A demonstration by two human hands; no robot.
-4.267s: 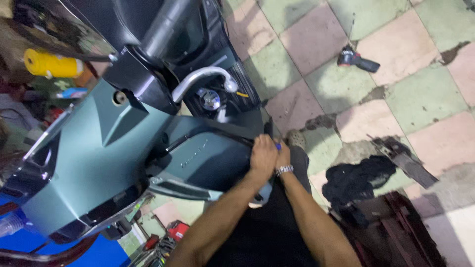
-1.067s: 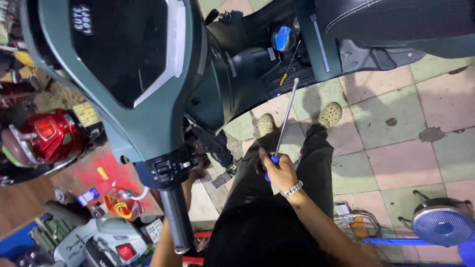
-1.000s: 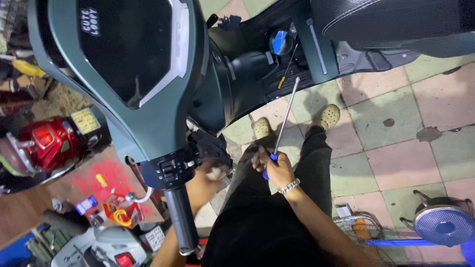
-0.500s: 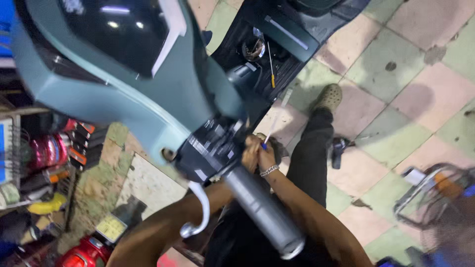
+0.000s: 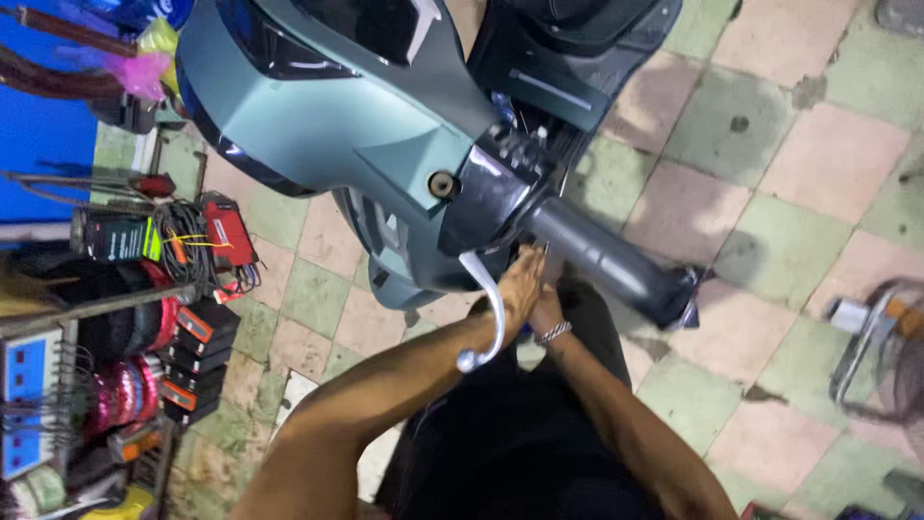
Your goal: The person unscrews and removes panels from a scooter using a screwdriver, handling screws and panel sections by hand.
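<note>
- A grey-green scooter (image 5: 318, 125) fills the top of my view, seen from above, its handlebar housing angled toward me over a floor of pink and green tiles (image 5: 828, 164).
- The dark handlebar grip (image 5: 606, 260) juts out to the right and downward from the housing, passing just above my hands.
- The silver brake lever (image 5: 489, 318) curves down from the housing and crosses in front of my left forearm, its ball end near my arm.
- My left hand (image 5: 520, 287) reaches up under the handlebar, fingers pressed against the underside of the scooter's body; whether they are closed on anything I cannot tell, since the housing hides the fingertips.
- My right hand (image 5: 547, 310), a metal bracelet (image 5: 552, 334) on its wrist, sits touching the left just below the grip; its fingers are tucked out of sight too, so I cannot tell its hold. A sliver of blue shows beside it.
- At left, a red and black tool case (image 5: 226, 236) and coiled cables (image 5: 178, 252) lie on the tiles near shelves of boxed parts.
</note>
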